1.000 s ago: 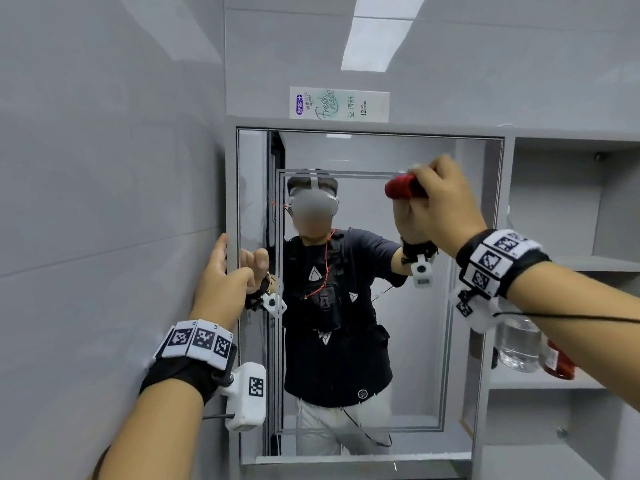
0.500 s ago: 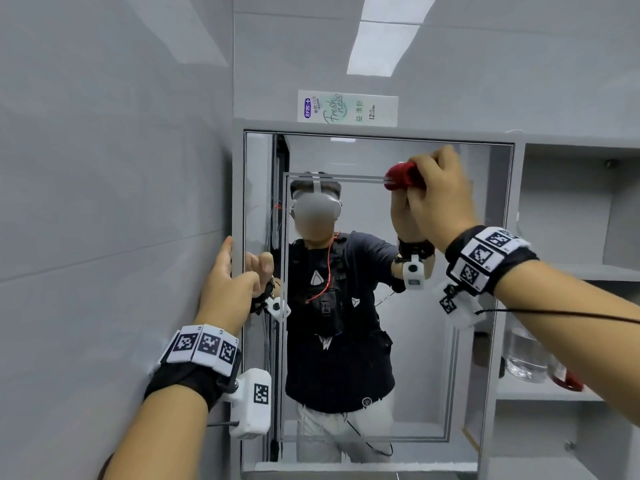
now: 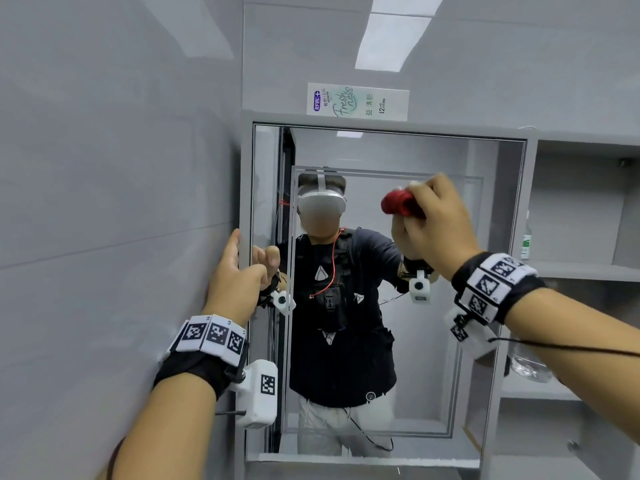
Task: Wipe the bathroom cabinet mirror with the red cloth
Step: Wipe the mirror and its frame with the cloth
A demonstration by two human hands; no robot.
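I have the crumpled red cloth (image 3: 398,202) bunched in my right hand (image 3: 436,226), fingers (image 3: 427,190) clamped round it, and it is pressed against the upper right part of the rectangular glass cabinet mirror (image 3: 498,202). I judge the cloth soft and light, so it could squash and creep out of a slack grip. That is why I hold the whole wad, with only a bulge showing. The glass looks hard, slick and breakable, so even pressure seems wiser than force.

My left hand (image 3: 235,278) grips the mirror's left edge, fingers curled on it, just beside the grey tiled wall (image 3: 104,202). A pale toothpaste box (image 3: 357,101) lies on top of the cabinet. The open grey shelves (image 3: 585,271) on the right carry a clear glass jar (image 3: 530,365) and a green-labelled bottle (image 3: 526,240). I judge a wide rightward sweep could knock them.
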